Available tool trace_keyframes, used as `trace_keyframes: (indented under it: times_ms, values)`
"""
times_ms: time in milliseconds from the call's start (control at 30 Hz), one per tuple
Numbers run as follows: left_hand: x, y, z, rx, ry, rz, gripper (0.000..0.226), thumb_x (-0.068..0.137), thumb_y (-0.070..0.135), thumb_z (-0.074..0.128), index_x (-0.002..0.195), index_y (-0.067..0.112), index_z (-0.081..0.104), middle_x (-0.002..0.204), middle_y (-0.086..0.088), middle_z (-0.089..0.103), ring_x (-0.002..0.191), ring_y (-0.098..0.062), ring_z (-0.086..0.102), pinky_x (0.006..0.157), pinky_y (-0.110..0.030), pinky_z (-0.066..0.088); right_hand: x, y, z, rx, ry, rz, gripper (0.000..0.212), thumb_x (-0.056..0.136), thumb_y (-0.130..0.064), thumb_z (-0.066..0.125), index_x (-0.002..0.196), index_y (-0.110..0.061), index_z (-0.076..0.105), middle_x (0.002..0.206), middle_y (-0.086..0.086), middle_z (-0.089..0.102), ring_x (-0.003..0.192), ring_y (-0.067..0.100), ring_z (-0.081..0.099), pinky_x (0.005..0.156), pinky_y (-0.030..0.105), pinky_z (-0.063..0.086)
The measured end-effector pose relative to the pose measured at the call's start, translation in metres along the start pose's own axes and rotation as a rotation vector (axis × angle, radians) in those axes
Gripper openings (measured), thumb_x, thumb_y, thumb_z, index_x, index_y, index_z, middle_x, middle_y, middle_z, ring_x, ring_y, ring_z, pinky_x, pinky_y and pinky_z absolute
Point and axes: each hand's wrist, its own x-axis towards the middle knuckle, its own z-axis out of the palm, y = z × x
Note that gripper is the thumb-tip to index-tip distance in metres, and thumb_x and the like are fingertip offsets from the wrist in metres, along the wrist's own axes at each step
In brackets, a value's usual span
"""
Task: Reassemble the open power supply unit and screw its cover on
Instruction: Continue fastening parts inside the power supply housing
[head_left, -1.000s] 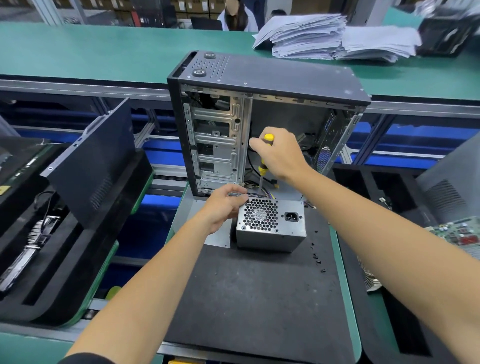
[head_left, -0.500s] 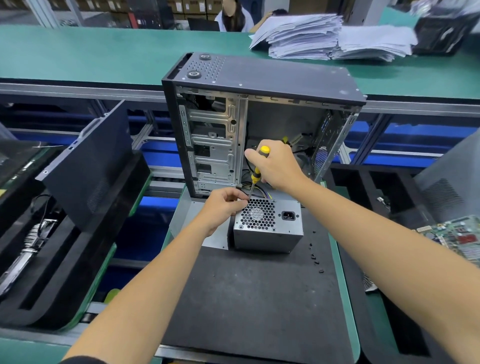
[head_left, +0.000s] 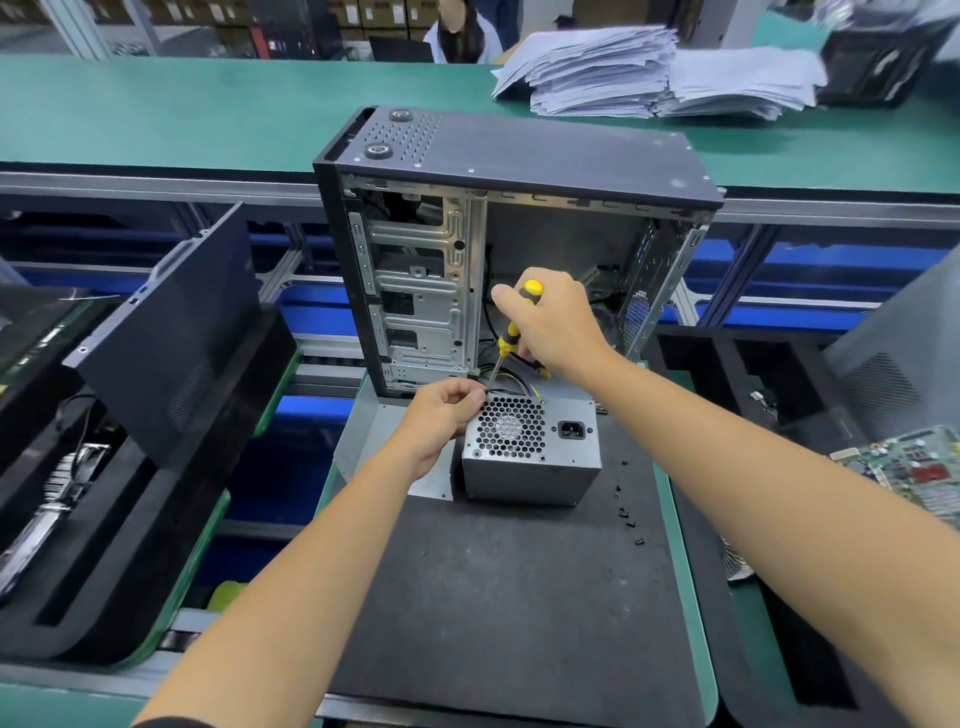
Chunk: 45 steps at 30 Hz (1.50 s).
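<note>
Hands: two — left hand (head_left: 441, 415) and right hand (head_left: 553, 325)
Screwdrivers: one, the yellow-and-black screwdriver (head_left: 511, 332)
Power supply units: one, the grey power supply unit (head_left: 530, 452)
Computer cases: one open computer case (head_left: 519, 244)
Loose screws: about six small black loose screws (head_left: 626, 512) on the mat — too small to count surely
Paper stacks: two paper stacks (head_left: 649, 73)
Circuit boards: one circuit board (head_left: 914, 467)

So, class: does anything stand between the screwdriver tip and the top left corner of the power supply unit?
Only the left hand, whose fingertips pinch at that corner of the power supply unit, right where the screwdriver in the right hand points. Whether they hold a screw cannot be seen.
</note>
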Motion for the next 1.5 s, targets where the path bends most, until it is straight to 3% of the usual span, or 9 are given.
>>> trace_keyframes:
  times_ms: [133,233,433,933,1100,1200,1333,1433,1500]
  values:
    - [0.001,-0.002,0.000,0.004,0.004,0.001,0.008,0.094,0.011,0.060,0.091,0.015,0.067,0.081,0.001,0.064,0.073,-0.010,0.058,0.068,-0.022,0.050,0.000,0.002,0.000,0.027,0.013,0.009,0.037,0.090,-0.024,0.057,0.076,0.009,0.046,0.062,0.018,0.048,0.046,0.022,0.051,0.041,0.028,0.044]
    - [0.001,-0.001,0.000,0.014,0.005,0.013,0.008,0.092,0.011,0.062,0.089,0.015,0.067,0.072,0.008,0.063,0.065,-0.004,0.055,0.062,-0.017,0.048,0.002,0.002,-0.001,0.088,0.023,0.053,0.032,0.090,-0.023,0.057,0.075,0.004,0.048,0.056,0.013,0.050,0.039,0.017,0.051,0.037,0.020,0.039]
    - [0.000,-0.001,0.001,0.083,0.015,0.047,0.011,0.093,0.013,0.061,0.085,0.017,0.066,0.066,0.012,0.058,0.062,-0.003,0.049,0.061,-0.016,0.043,0.004,0.000,-0.001,0.049,0.033,-0.001,0.026,0.089,-0.020,0.056,0.068,-0.007,0.047,0.054,0.013,0.051,0.036,0.010,0.054,0.037,0.021,0.042]
    - [-0.003,-0.001,0.002,0.042,0.026,0.041,0.007,0.090,0.010,0.065,0.087,0.015,0.065,0.075,0.004,0.059,0.063,-0.003,0.051,0.061,-0.017,0.043,0.001,-0.003,-0.003,-0.008,-0.078,0.010,0.029,0.090,-0.024,0.057,0.067,-0.012,0.043,0.053,0.005,0.052,0.049,0.028,0.064,0.040,0.022,0.042]
    - [-0.004,-0.002,0.002,0.022,0.020,0.043,0.006,0.089,0.008,0.066,0.087,0.013,0.066,0.074,0.004,0.059,0.057,0.000,0.051,0.055,-0.013,0.043,0.003,-0.003,-0.002,-0.008,-0.051,0.097,0.023,0.090,-0.022,0.055,0.073,-0.009,0.049,0.054,0.007,0.055,0.046,0.022,0.063,0.041,0.024,0.046]
    - [-0.003,-0.002,0.003,0.016,0.045,0.046,0.008,0.087,0.009,0.069,0.085,0.016,0.066,0.075,0.003,0.059,0.061,-0.003,0.052,0.053,-0.013,0.043,0.004,-0.007,-0.002,-0.079,-0.106,0.057,0.023,0.091,-0.023,0.055,0.075,-0.008,0.050,0.055,0.008,0.058,0.047,0.021,0.065,0.041,0.022,0.047]
    - [-0.004,-0.002,0.001,0.011,0.020,0.035,0.017,0.087,0.013,0.070,0.100,0.023,0.065,0.091,-0.003,0.063,0.073,-0.005,0.059,0.059,-0.014,0.047,0.003,-0.011,0.000,-0.184,-0.137,-0.019,0.026,0.093,-0.027,0.054,0.077,-0.007,0.049,0.059,0.009,0.058,0.041,0.013,0.061,0.040,0.020,0.043]
    - [-0.004,-0.002,0.000,-0.065,-0.011,-0.001,0.021,0.090,0.012,0.065,0.108,0.023,0.063,0.088,0.000,0.064,0.067,-0.003,0.058,0.063,-0.018,0.047,0.003,-0.011,0.001,-0.220,-0.133,-0.042,0.031,0.093,-0.028,0.054,0.079,-0.001,0.052,0.063,0.012,0.057,0.042,0.013,0.062,0.041,0.021,0.042]
    - [-0.003,-0.002,-0.001,-0.143,-0.005,-0.043,0.020,0.093,0.006,0.058,0.108,0.018,0.064,0.081,0.001,0.062,0.069,-0.011,0.053,0.064,-0.024,0.043,0.004,-0.011,0.001,-0.220,-0.130,-0.052,0.034,0.094,-0.028,0.054,0.082,0.004,0.053,0.063,0.011,0.057,0.042,0.012,0.061,0.039,0.020,0.040]
